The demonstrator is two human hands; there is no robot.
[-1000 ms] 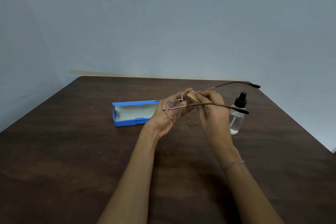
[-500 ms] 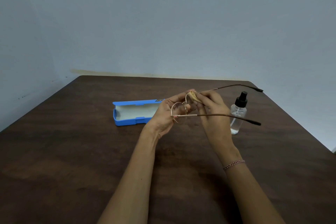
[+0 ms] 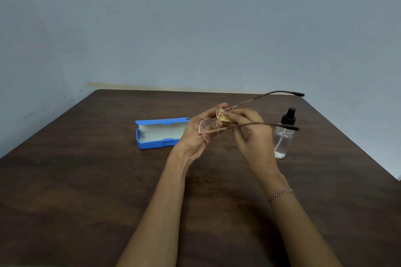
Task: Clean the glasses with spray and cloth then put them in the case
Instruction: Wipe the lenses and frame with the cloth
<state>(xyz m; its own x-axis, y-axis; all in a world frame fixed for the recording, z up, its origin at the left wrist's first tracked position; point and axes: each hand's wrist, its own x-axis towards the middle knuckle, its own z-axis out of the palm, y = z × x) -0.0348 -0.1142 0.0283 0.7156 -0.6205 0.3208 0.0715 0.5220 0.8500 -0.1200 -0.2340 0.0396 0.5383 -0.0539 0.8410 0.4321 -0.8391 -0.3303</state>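
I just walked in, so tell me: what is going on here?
A person's left hand holds the glasses by the frame, temples unfolded, while the right hand pinches a small yellowish cloth onto one lens. The blue case lies open on the table, and the spray bottle stands at the right, untouched.

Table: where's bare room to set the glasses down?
Free: wide patch left of the blue case, the strip behind it, and the near table flanking the forearms. Crowded: the middle row of case, left hand holding glasses, right hand with cloth, spray bottle.
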